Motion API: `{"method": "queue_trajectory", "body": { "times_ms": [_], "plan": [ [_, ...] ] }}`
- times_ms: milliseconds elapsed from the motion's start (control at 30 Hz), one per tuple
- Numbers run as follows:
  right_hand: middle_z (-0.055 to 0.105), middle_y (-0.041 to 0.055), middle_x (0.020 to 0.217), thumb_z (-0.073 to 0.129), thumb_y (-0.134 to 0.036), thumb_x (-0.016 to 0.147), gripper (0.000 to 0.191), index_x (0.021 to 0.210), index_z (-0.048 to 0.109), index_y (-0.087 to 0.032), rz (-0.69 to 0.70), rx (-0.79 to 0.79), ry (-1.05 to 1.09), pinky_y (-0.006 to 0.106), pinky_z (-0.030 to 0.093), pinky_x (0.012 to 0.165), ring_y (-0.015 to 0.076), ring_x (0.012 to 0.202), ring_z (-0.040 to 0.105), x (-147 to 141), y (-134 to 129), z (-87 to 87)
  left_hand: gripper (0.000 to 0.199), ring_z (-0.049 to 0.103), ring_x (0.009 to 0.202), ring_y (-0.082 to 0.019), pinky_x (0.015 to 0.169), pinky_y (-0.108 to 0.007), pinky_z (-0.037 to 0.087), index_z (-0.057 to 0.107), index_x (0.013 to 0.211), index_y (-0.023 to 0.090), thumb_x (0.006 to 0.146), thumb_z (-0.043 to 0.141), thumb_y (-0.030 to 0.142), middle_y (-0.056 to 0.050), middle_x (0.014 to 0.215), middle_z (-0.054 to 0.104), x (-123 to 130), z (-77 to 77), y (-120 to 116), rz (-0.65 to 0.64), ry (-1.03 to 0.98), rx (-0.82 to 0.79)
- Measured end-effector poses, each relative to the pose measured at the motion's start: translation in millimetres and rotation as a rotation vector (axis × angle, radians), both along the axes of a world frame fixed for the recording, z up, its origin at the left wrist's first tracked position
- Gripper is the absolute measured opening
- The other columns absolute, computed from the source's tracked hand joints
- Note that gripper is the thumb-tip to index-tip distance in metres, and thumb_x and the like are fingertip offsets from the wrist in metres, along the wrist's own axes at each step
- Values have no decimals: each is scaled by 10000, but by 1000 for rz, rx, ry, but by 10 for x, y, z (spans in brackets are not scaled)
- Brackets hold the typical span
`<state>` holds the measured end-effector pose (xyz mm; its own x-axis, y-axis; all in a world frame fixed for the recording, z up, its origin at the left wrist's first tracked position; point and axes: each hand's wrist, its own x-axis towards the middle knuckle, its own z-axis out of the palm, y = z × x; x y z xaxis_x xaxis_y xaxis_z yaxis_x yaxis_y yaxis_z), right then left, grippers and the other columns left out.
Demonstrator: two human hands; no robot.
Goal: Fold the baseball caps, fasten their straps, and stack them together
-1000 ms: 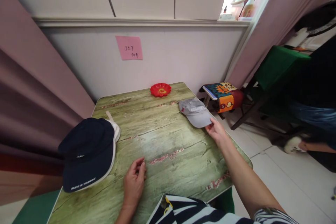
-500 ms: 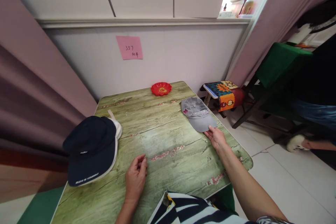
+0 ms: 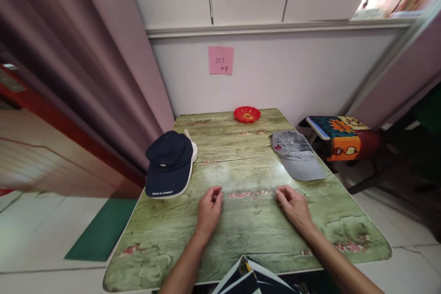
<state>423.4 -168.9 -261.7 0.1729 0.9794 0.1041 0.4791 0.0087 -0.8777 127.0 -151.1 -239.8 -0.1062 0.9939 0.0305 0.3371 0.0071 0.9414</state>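
Note:
My left hand (image 3: 210, 209) rests on the wood-patterned table (image 3: 241, 170), fingers loosely curled, with nothing in it. To its upper left lies a navy cap (image 3: 168, 161) with a white edge and small white lettering on its brim. Across the table, my right hand (image 3: 294, 206) also holds nothing, its thumb and fingers slightly apart. Just beyond it, a grey cap (image 3: 296, 154) sits near the right edge, brim toward me and to the right. A gap shows between that brim and my right hand.
A red scalloped dish (image 3: 247, 114) stands at the table's far edge by the wall. On the wall is a pink note (image 3: 221, 60). A stool with a patterned cover (image 3: 339, 131) is to the right, and a purple curtain (image 3: 113, 46) hangs at left.
My right hand has let go of the grey cap's brim and come back toward me and to the left. The view has turned left; my left hand stays on the table.

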Motion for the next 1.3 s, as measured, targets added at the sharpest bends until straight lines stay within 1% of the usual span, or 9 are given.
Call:
{"method": "queue_trajectory", "body": {
  "times_ms": [100, 200, 400, 500, 667, 767, 867, 1067, 1300],
  "plan": [
    [592, -6, 573, 532, -448, 872, 302, 741, 625, -193, 115, 53, -141, 241, 373, 541, 145, 530, 523, -250, 328, 79, 372, 598, 612, -146, 515, -237, 476, 640, 1058, 174, 812, 592, 449, -58, 844, 676, 33, -30, -27, 18, -39, 7],
    [605, -2, 577, 510, -430, 869, 295, 739, 632, -194, 160, 91, -171, 245, 366, 563, 150, 541, 537, -472, 695, 98, 370, 585, 603, -130, 537, -241, 480, 628, 1061, 172, 788, 623, 421, -66, 917, 676, -12, 112, 51, 39, -50, 58],
    [624, 3, 587, 507, -451, 848, 308, 727, 647, -205, 71, 100, -211, 252, 364, 589, 171, 577, 583, -670, 1109, 33, 347, 612, 749, -162, 736, -280, 504, 660, 1035, 172, 776, 640, 403, -56, 899, 674, -756, 1071, 745, 320, 214, 416],
    [634, 5, 597, 505, -456, 844, 308, 742, 655, -207, 70, 110, -203, 251, 364, 593, 173, 589, 587, -651, 1124, 15, 373, 630, 867, -209, 846, -338, 495, 674, 1021, 164, 735, 679, 404, -96, 1030, 666, -1200, 1394, 1107, 477, 489, 415],
    [634, 5, 596, 492, -463, 851, 322, 747, 656, -206, 104, 119, -170, 250, 359, 583, 168, 572, 575, -625, 1087, 27, 648, 575, 1114, -391, 899, -481, 465, 669, 1129, 164, 619, 758, 554, -185, 1183, 642, -1481, 1262, 1327, 503, 853, -30],
    [627, 5, 591, 484, -465, 856, 329, 747, 655, -206, 116, 123, -160, 250, 361, 582, 169, 569, 575, -627, 1083, 31, 446, 621, 1062, -337, 870, -411, 473, 690, 1096, 210, 728, 684, 463, -128, 1146, 687, -1506, 1122, 1322, 509, 872, -22],
    [623, 4, 588, 477, -471, 860, 338, 752, 656, -205, 128, 126, -144, 249, 364, 578, 167, 565, 573, -622, 1087, 20, 290, 659, 948, -290, 797, -355, 474, 724, 993, 240, 786, 609, 407, -83, 1000, 735, -1558, 1135, 1297, 523, 878, 4],
    [630, 1, 591, 488, -465, 859, 331, 756, 665, -205, 135, 126, -129, 248, 368, 582, 163, 568, 583, -604, 1091, 14, 264, 655, 837, -279, 753, -348, 461, 754, 898, 254, 786, 580, 417, -66, 837, 741, -1612, 1471, 1211, 459, 997, 106],
    [635, 9, 597, 501, -462, 853, 320, 756, 666, -206, 140, 119, -81, 249, 391, 573, 166, 574, 579, -600, 1078, 53, 202, 626, 829, -286, 748, -363, 464, 756, 821, 227, 719, 678, 382, -64, 816, 721, -1304, 2008, 1148, 543, 965, 281]
  ]
}}
